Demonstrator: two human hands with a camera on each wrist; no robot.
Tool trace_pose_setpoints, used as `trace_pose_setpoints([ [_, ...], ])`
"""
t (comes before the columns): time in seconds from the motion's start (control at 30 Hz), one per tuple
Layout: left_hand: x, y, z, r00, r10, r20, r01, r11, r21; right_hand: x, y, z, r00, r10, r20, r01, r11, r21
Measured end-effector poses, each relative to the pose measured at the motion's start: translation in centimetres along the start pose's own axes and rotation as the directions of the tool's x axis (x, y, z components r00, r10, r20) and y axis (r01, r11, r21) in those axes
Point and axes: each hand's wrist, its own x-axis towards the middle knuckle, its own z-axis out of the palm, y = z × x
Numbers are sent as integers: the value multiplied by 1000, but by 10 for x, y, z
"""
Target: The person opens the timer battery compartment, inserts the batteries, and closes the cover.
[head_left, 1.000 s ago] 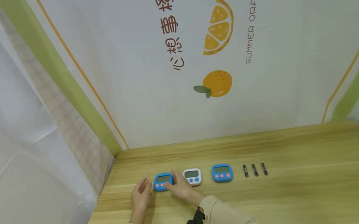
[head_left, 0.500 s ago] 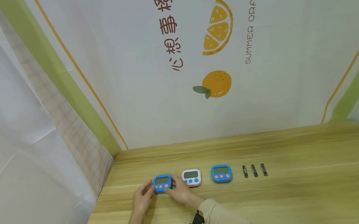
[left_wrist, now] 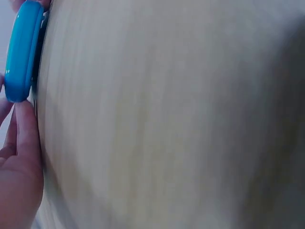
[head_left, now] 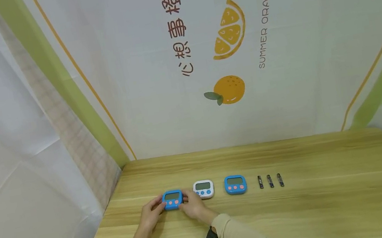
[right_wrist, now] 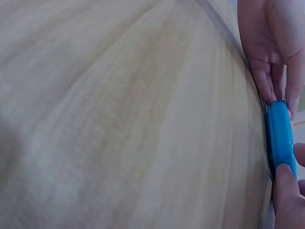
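Note:
A blue digital timer [head_left: 172, 196] with a grey screen and pink buttons is held between both hands, close over the wooden table. My left hand [head_left: 150, 215] grips its left edge, thumb at the front corner. On the opposite edge my right hand [head_left: 194, 208] pinches it between thumb and fingers. The left wrist view has the timer [left_wrist: 21, 52] edge-on at the upper left, with the left hand [left_wrist: 21, 176] below it. Edge-on again, the timer [right_wrist: 281, 133] appears at the right of the right wrist view, with fingers at both ends.
Beside the right hand lies a white timer [head_left: 203, 186] with blue buttons, partly covered by the fingers. Further right are a second blue timer [head_left: 235, 182] and three small dark batteries [head_left: 270, 181] in a row. A printed curtain [head_left: 157, 99] stands behind the table [head_left: 321, 194].
Both hands have closed in on the left blue timer and taken hold of its sides. The timer has shifted slightly toward the person. The other timers and the batteries stay put.

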Motion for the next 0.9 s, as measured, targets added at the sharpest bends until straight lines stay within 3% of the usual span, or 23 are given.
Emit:
trace_pose_setpoints([
  [0.3,-7,1,-5,999,7,42,-7,1000,-6,-7,-1,-2,999,-23,-31,23,999,-30],
  [0.7,-20,2,-10,993,-72,89,77,995,-56,-18,1,-9,999,-34,18,35,998,-53],
  [0.9,-25,6,-10,982,-40,187,45,999,-23,-24,5,-18,996,-51,78,57,995,-78],
])
